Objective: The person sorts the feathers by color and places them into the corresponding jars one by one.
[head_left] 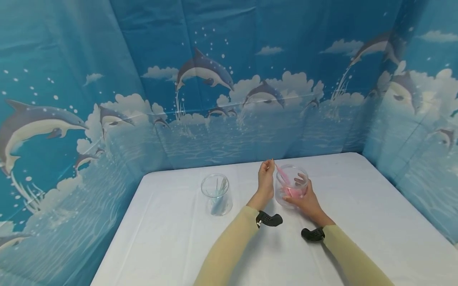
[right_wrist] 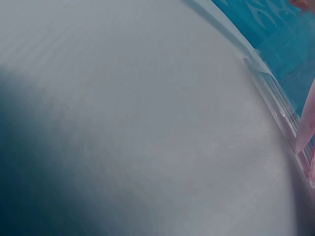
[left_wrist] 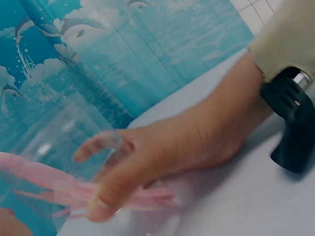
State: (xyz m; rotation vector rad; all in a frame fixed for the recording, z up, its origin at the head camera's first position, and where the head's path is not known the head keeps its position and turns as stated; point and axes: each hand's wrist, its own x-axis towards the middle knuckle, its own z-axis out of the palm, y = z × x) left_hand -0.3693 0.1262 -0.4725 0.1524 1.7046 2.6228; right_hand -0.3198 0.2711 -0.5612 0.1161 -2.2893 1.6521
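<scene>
My left hand [head_left: 265, 176] pinches the thin upper end of a long pink stick-like piece [head_left: 284, 175] above a clear jar [head_left: 280, 201]. This piece widens toward its lower end, which slants into the jar's mouth; its exact kind cannot be told. Around the jar's right side curls my right hand [head_left: 308, 201], gripping it with the thumb in front. More pink pieces [head_left: 294, 192] lie inside, low in the jar. The left wrist view shows the right hand [left_wrist: 162, 152] on the jar wall, blurred. Only a jar edge [right_wrist: 278, 103] and some pink appear in the right wrist view.
A second clear jar [head_left: 221, 209], flared at its top, stands to the left with several bluish sticks [head_left: 216, 198] inside. Both jars are on a white-covered table [head_left: 161, 238]. Behind it and at its sides hangs a blue dolphin curtain [head_left: 222, 139].
</scene>
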